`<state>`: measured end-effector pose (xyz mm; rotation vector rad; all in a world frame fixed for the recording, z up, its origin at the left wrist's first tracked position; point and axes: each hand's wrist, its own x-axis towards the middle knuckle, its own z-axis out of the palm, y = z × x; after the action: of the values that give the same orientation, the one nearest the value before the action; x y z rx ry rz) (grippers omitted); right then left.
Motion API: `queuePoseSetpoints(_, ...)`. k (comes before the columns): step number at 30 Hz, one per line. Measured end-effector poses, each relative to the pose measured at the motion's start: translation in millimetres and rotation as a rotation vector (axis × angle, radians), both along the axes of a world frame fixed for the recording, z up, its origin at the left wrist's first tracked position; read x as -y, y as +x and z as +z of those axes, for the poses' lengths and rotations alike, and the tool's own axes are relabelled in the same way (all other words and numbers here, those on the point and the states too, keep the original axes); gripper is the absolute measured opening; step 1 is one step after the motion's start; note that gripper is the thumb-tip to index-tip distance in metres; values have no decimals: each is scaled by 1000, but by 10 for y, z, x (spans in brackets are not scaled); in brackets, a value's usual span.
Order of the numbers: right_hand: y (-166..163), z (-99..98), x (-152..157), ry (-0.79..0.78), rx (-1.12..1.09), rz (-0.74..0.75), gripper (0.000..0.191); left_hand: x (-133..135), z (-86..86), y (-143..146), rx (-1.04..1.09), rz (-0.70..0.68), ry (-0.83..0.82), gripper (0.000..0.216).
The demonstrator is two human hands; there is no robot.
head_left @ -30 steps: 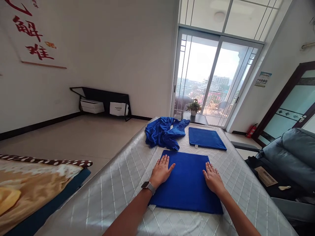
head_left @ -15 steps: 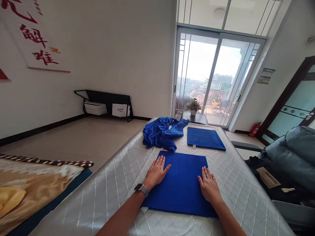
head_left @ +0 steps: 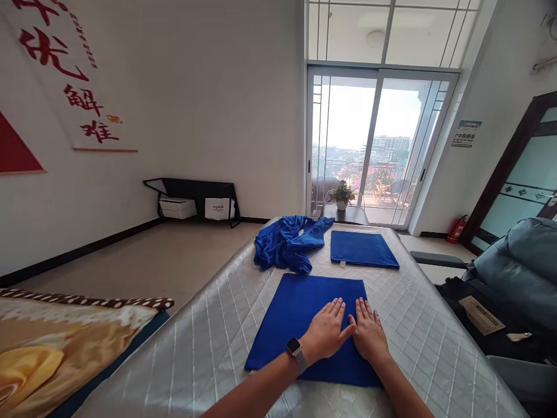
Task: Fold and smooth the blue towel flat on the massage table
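A folded blue towel (head_left: 296, 313) lies flat on the silver quilted surface (head_left: 209, 354) in front of me. My left hand (head_left: 326, 334), with a watch on its wrist, rests flat on the towel's right half, fingers stretched out. Right beside it, my right hand (head_left: 369, 334) lies flat too, fingers together and extended, near the towel's right edge. Neither hand grips anything. Further back sit a second folded blue towel (head_left: 362, 248) and a crumpled heap of blue towels (head_left: 285, 244).
A patterned brown and yellow cover (head_left: 56, 337) lies on a bed at the left. A grey seat (head_left: 517, 273) with a card and a small object stands at the right. Sliding glass doors (head_left: 374, 145), a potted plant (head_left: 342, 193) and a black bench (head_left: 195, 194) are at the back.
My left hand has slid right across the towel, from its left edge to beside my right hand. The right hand has barely shifted. The view has tilted slightly.
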<state>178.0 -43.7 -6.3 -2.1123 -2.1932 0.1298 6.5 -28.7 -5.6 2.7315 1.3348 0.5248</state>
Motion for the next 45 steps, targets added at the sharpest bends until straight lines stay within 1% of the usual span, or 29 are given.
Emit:
queuePoseSetpoints(1, 5, 3, 11, -2, 8, 11, 64, 29, -19, 134, 18, -37, -3, 77)
queuePoseSetpoints(3, 13, 9, 29, -8, 26, 31, 62, 40, -48, 314, 44, -63, -24, 77)
queuePoseSetpoints(5, 14, 16, 34, -11, 34, 49, 62, 12, -60, 367, 54, -39, -59, 79)
queuePoseSetpoints(7, 7, 18, 24, -4, 24, 40, 63, -28, -54, 305, 43, -7, -96, 80)
queuePoseSetpoints(10, -9, 14, -1, 12, 0, -3, 67, -78, -19, 59, 0, 43, -135, 82)
queuePoseSetpoints(14, -15, 3, -20, 13, -27, -14, 68, -133, 3, -448, -63, 161, -152, 84)
queuePoseSetpoints(16, -13, -3, -22, 6, -23, -16, 69, -152, -36, -744, -87, 221, -142, 85)
queuePoseSetpoints(19, -8, -17, -27, -1, -8, -11, 69, -146, -147, -1163, -103, 290, -92, 82)
queuePoseSetpoints(21, -6, -28, -33, 2, -6, -8, 69, -118, -217, -1368, -101, 328, -57, 81)
queuePoseSetpoints(23, -4, -37, -40, 5, -6, -9, 69, -86, -254, -1488, -94, 354, -50, 81)
queuePoseSetpoints(27, -6, -41, -47, 0, 8, -18, 70, -58, -245, -1528, -82, 373, -85, 84)
queuePoseSetpoints(34, -29, -21, -39, -18, 23, -43, 70, -39, -229, -1513, -56, 371, -35, 79)
queuePoseSetpoints(39, -49, 21, -26, -18, 46, -44, 69, -17, -196, -1517, -57, 368, -55, 82)
queuePoseSetpoints(42, -49, 39, 48, -6, 66, -51, 68, -19, -208, -1525, -50, 367, -48, 82)
queuePoseSetpoints(45, -43, 12, 187, -4, 49, -40, 68, -34, -257, -1547, -35, 355, -10, 79)
